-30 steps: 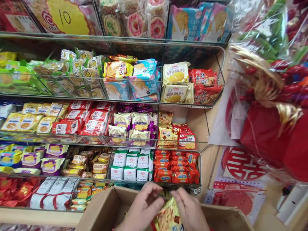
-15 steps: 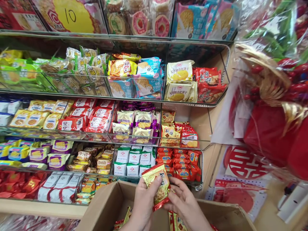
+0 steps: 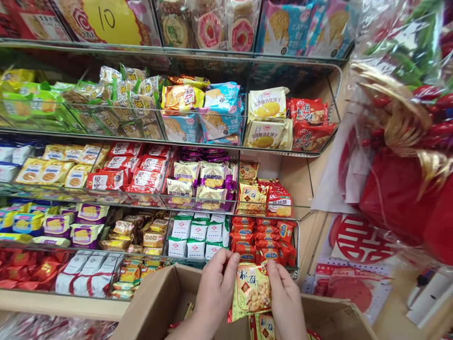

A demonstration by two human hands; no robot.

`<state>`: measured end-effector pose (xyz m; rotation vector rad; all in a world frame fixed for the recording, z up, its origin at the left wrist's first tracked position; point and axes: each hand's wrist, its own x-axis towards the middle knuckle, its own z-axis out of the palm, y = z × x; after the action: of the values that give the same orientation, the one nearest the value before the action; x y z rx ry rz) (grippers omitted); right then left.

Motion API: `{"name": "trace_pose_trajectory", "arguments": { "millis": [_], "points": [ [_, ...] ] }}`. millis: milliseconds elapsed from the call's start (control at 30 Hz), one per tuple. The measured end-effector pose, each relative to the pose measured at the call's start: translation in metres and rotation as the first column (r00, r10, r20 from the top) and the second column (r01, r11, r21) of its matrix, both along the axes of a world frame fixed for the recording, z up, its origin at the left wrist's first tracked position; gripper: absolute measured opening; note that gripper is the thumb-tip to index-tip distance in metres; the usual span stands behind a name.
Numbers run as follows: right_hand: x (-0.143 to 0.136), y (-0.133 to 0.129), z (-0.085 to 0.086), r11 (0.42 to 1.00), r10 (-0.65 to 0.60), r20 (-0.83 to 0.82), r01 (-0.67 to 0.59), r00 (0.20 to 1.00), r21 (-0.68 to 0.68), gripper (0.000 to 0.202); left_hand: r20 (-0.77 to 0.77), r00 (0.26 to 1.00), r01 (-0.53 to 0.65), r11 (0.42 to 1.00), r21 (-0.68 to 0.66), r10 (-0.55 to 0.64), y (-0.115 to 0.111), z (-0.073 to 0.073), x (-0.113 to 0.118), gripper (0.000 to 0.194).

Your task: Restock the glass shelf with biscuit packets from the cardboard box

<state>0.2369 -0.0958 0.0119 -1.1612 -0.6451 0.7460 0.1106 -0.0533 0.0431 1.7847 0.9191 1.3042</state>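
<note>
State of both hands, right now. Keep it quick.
Left hand: closed, pinching the left edge of the yellow-and-red packet.
Right hand: closed, holding the same packet's right edge.

Open room lies above the red packs (image 3: 279, 200) at the right end of the third shelf down; a hand could enter over the clear lip (image 3: 300, 212), below the next shelf's edge (image 3: 283, 152). Nearer, orange packs (image 3: 271, 243) crowd the bin underneath. On the right, the wrapped bouquet (image 3: 396, 198) hangs close to the shelf ends. In the box (image 3: 145, 302), room shows between its left wall and the left hand (image 3: 214, 285); the packet (image 3: 252, 290) bridges the gap to the right hand (image 3: 286, 295).
</note>
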Motion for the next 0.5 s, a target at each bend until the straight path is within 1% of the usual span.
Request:
{"name": "trace_pose_trajectory", "arguments": {
  "millis": [67,100,133,167,233,267,300,333,400,467,500],
  "points": [
    [0.0,-0.001,-0.001,0.997,-0.071,0.133,0.072,0.989,-0.001,0.038,-0.07,0.997,-0.032,0.994,0.101,0.039,0.0,0.001,-0.001,0.025],
    [-0.002,-0.003,0.001,0.997,-0.075,0.158,0.075,0.985,0.004,0.038,-0.086,0.995,-0.032,0.989,0.142,0.044,0.0,0.003,-0.002,0.023],
    [-0.004,-0.006,0.004,0.999,-0.047,0.15,0.045,0.988,0.018,0.039,-0.09,0.995,-0.03,0.984,0.177,0.047,0.001,0.005,-0.003,0.021],
    [-0.007,-0.01,0.009,0.999,0.009,0.117,-0.014,0.993,0.036,0.039,-0.087,0.995,-0.032,0.978,0.207,0.051,0.002,0.008,-0.005,0.019],
    [-0.012,-0.017,0.021,0.982,0.168,0.041,-0.171,0.985,0.076,0.045,-0.07,0.996,-0.028,0.966,0.259,0.048,0.002,0.015,-0.009,0.017],
    [-0.012,-0.021,0.028,0.967,0.236,0.026,-0.237,0.971,0.087,0.049,-0.054,0.997,-0.031,0.96,0.279,0.048,0.002,0.019,-0.013,0.016],
    [-0.009,-0.024,0.036,0.958,0.269,0.036,-0.271,0.963,0.089,0.05,-0.037,0.998,-0.04,0.954,0.298,0.053,0.003,0.023,-0.018,0.014],
    [-0.003,-0.025,0.046,0.961,0.26,0.062,-0.265,0.964,0.085,0.05,-0.025,0.998,-0.054,0.946,0.32,0.066,0.004,0.026,-0.024,0.014],
    [0.018,-0.023,0.068,0.98,0.157,0.11,-0.168,0.982,0.106,0.046,-0.072,0.992,-0.066,0.923,0.378,0.1,0.011,0.03,-0.04,0.014],
    [0.046,-0.012,0.095,0.983,0.03,0.115,-0.05,0.993,0.175,0.044,-0.221,0.964,-0.037,0.901,0.433,0.147,0.023,0.028,-0.059,0.014],
    [0.06,-0.003,0.109,0.975,0.002,0.112,-0.027,0.994,0.223,0.041,-0.306,0.936,-0.02,0.891,0.453,0.177,0.031,0.026,-0.069,0.014]
  ]
}}
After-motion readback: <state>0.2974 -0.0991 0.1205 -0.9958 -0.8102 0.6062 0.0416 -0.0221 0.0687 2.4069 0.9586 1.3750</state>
